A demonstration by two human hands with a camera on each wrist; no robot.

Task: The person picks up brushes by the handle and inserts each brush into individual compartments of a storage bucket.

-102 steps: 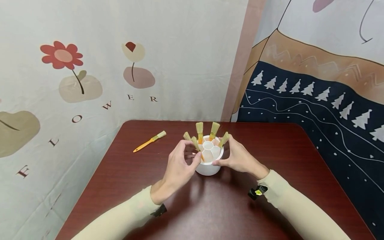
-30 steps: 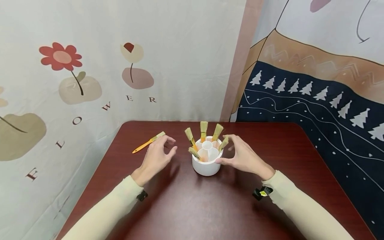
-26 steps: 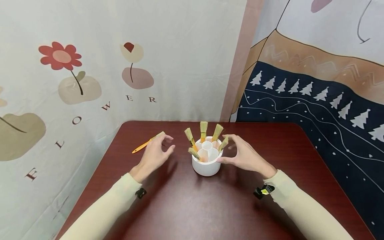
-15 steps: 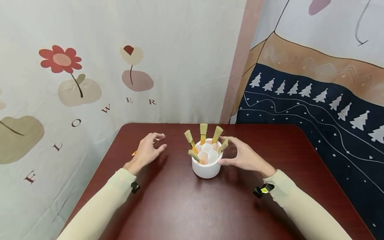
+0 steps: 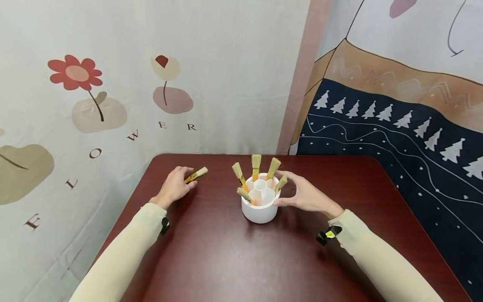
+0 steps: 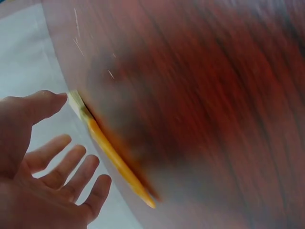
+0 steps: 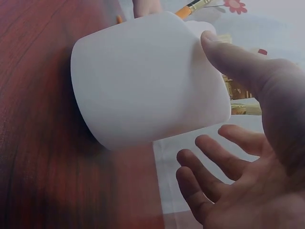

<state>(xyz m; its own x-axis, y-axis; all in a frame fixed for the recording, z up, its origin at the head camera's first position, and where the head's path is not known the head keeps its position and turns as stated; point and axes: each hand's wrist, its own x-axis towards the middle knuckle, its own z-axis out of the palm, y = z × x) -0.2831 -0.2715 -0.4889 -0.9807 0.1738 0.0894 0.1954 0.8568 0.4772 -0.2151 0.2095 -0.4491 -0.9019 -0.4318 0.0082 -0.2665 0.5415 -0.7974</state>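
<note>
My left hand (image 5: 173,184) is over a loose paintbrush (image 6: 114,157) with a yellow handle and pale bristles, lying at the table's left. In the left wrist view its fingers are spread, and the thumb tip overlaps the bristle end. The handle is hidden by the hand in the head view. At the table's middle stands a white round brush holder (image 5: 260,214) with several compartments and a small central ring. Several yellow-handled brushes (image 5: 256,164) lean in it, bristles up. Beside it is my right hand (image 5: 307,197), thumb at the near rim, other fingers loosely curved and apart from the wall.
The dark red wooden table (image 5: 226,256) ends at a pale curtain (image 5: 234,84) with printed flowers behind. A dark blue cloth (image 5: 377,130) with white trees hangs at the right. Black wrist cameras (image 5: 164,225) sit under both sleeves.
My left hand has let go of a brush in the holder and moved left to the loose brush. The brushes in the holder now stand spread apart. The right hand stays beside the holder.
</note>
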